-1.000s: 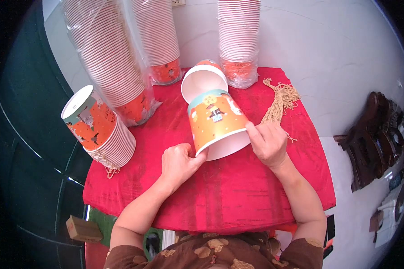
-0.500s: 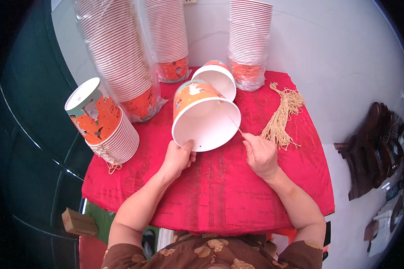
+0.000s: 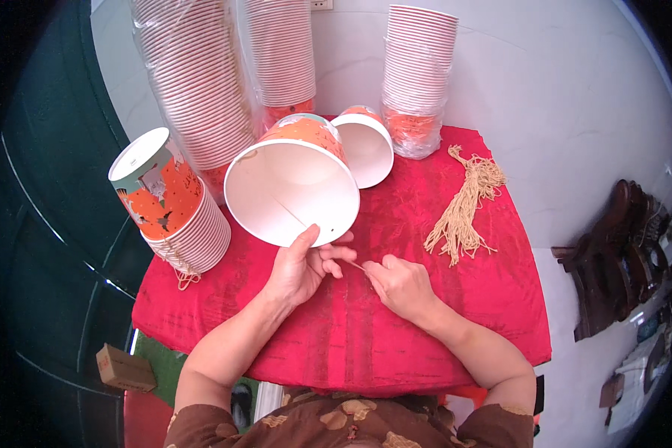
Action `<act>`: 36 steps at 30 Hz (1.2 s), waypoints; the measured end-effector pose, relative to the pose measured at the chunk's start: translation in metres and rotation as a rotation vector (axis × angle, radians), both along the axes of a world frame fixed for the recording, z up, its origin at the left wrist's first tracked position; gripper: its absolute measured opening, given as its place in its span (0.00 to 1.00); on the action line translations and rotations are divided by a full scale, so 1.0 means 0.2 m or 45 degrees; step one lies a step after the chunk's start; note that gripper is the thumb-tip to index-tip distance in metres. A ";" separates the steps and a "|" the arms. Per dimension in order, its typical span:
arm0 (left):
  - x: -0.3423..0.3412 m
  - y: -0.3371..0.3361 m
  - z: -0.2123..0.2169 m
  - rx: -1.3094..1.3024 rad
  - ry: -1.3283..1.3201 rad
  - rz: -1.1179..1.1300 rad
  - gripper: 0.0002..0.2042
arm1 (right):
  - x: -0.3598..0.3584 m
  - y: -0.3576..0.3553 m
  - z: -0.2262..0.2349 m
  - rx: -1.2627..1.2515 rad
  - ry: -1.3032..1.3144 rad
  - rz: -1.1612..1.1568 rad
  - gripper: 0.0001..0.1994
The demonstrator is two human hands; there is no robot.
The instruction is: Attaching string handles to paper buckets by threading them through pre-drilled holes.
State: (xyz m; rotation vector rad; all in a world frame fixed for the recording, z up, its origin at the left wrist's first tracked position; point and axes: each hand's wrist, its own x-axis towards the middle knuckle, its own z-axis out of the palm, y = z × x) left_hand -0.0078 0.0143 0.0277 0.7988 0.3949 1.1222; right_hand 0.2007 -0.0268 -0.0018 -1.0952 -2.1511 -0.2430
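An orange paper bucket (image 3: 291, 194) with a white inside is tipped with its mouth toward me. My left hand (image 3: 299, 272) grips its lower rim, thumb inside, other fingers partly spread below. A small dark hole shows near the rim beside the thumb. Across the white inside runs a thin beige string (image 3: 290, 211) down to my thumb; a bit of it also shows at the upper left of the rim. Just right of my left fingers, my right hand (image 3: 405, 287) pinches a short stretch of string, apart from the bucket.
Another bucket (image 3: 364, 153) lies on its side behind. Upturned nested buckets (image 3: 160, 194) with strings stand at left. Tall plastic-wrapped stacks, such as the right one (image 3: 418, 82), line the back. A beige string bundle (image 3: 463, 213) lies on the red tablecloth (image 3: 485, 299).
The bucket has moved left and turned in my left hand. My right hand has come from the bucket's right side to below it, close to my left fingers, still pinching the string.
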 end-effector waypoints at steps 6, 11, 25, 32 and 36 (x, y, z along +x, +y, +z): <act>0.02 -0.03 -0.05 0.003 0.028 -0.001 0.16 | 0.06 0.05 -0.08 -0.416 0.524 -0.038 0.07; 0.05 -0.05 -0.07 -0.027 0.050 -0.087 0.16 | 0.09 0.10 -0.05 -1.020 1.511 0.214 0.14; 0.07 -0.04 -0.15 -0.072 0.149 -0.124 0.15 | 0.19 0.16 -0.08 -1.113 2.085 0.557 0.12; 0.07 -0.04 -0.16 -0.092 0.126 -0.104 0.15 | 0.17 0.13 -0.03 -1.162 1.908 0.623 0.24; 0.06 -0.04 -0.16 -0.112 0.126 -0.091 0.15 | 0.16 0.12 -0.03 -1.172 1.881 0.617 0.21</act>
